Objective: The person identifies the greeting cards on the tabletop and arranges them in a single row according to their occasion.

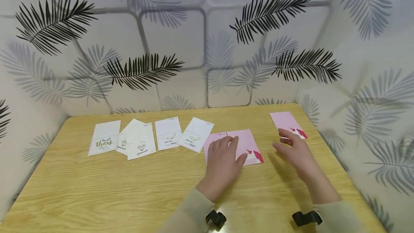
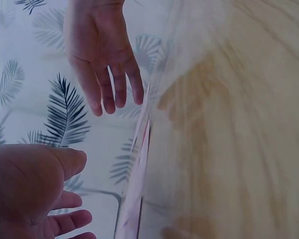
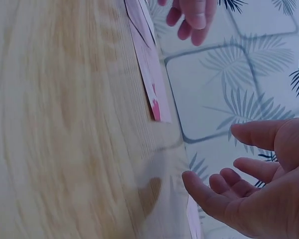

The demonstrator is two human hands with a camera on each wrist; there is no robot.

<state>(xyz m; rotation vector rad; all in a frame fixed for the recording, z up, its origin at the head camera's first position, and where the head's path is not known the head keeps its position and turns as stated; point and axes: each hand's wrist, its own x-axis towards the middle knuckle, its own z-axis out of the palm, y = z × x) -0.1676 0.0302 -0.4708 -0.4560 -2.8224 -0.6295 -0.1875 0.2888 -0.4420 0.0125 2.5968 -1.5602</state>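
Note:
Above two pink cards (image 1: pixel 243 140) that lie side by side, touching or overlapping, hovers my left hand (image 1: pixel 223 163), its fingers loosely bent and nothing held. It hides much of the left card; the right one shows a red-and-white unicorn print. In the left wrist view a gap separates the left hand (image 2: pixel 32 191) from the cards. My right hand (image 1: pixel 297 155) is raised off the table near a third pink card (image 1: pixel 285 120), covering part of its lower edge in the head view. The right wrist view shows the right hand (image 3: pixel 261 191) with spread, relaxed fingers and no object.
White printed cards lie in a row to the left: a "Thank you" card (image 1: pixel 105 137), overlapping diamond cards (image 1: pixel 141 141), and two winged-heart cards (image 1: pixel 168 134). The wooden table (image 1: pixel 113 193) meets a leaf-patterned curtain (image 1: pixel 181 85) at the back and right.

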